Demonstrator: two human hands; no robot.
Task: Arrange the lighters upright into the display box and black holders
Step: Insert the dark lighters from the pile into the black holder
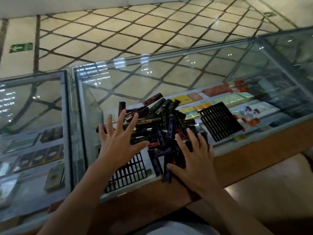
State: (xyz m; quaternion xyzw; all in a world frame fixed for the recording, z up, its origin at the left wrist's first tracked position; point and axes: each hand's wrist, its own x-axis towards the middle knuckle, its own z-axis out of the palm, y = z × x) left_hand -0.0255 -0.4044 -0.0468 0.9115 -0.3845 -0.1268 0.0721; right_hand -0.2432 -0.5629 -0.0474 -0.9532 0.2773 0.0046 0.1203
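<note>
Left hand (116,141) and right hand (194,160), seemingly spread, flank lighters (155,122).

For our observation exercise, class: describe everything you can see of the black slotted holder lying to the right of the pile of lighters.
The black slotted holder is a flat rectangular grid, plastic by its look, with rows of narrow open slots inside a raised rim. Every slot that shows is empty. It lies flat on the glass countertop, turned at an angle to the counter's edge, just right of the heap of dark lighters. Whether the nearest lighters touch its left corner cannot be told. Neither hand touches it. Coloured packets inside the case show around it.
</note>
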